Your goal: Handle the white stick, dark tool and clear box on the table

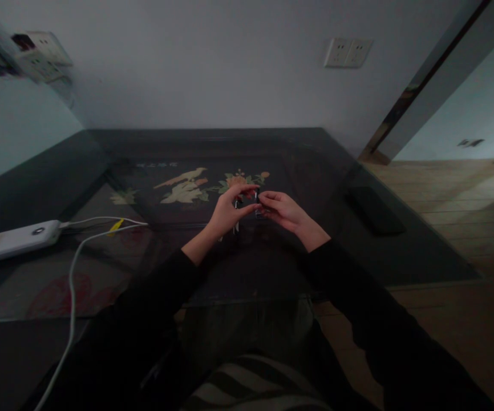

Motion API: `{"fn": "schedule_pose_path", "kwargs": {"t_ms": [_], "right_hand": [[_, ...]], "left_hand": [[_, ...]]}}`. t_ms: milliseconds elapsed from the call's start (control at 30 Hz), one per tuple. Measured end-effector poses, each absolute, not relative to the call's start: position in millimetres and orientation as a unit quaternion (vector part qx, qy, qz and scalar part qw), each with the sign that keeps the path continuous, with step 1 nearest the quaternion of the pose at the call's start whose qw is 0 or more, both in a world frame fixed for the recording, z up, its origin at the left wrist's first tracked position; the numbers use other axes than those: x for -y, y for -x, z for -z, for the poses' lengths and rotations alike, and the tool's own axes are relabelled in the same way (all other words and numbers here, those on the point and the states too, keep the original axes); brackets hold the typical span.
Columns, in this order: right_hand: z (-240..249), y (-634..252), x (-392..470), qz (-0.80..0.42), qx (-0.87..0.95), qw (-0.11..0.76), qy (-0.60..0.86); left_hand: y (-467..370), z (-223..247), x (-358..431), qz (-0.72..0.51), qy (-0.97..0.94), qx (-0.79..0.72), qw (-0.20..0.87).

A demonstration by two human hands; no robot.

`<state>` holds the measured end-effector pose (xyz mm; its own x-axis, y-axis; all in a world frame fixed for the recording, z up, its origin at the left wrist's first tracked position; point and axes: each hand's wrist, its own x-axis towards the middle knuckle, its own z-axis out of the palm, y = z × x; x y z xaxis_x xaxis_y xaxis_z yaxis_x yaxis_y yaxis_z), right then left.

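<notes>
My left hand (229, 210) is over the middle of the dark table, its thumb and fingers curved around a small dark object (256, 196) with a light edge. From the right, the fingertips of my right hand (284, 210) are closed against that same object. It is too small and dim to name, and the fingers hide part of it. Below and beside my left hand, some small dark and pale bits (235, 227) show on the tabletop; their kind cannot be made out.
The table (247, 279) bears an inlaid bird-and-flower picture (182, 191). To the right lies a flat black phone-like slab (375, 211). At left, a white power bank (16, 242) has a white cable (73, 285) running off the front edge. Wall sockets (348, 53) are behind.
</notes>
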<state>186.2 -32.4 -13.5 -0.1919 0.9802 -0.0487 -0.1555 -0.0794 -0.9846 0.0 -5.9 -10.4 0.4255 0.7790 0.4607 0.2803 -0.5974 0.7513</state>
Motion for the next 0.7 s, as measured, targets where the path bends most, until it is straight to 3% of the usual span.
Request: {"fn": "schedule_pose_path", "kwargs": {"t_ms": [467,700], "right_hand": [[12,-183,35,-0.659,0.466,0.479,0.347],[17,-181,31,-0.520,0.563,0.460,0.449]], "left_hand": [[-1,23,-4,-0.488,-0.767,-0.254,0.330],[4,21,-13,-0.524,-0.709,-0.317,0.351]]}}
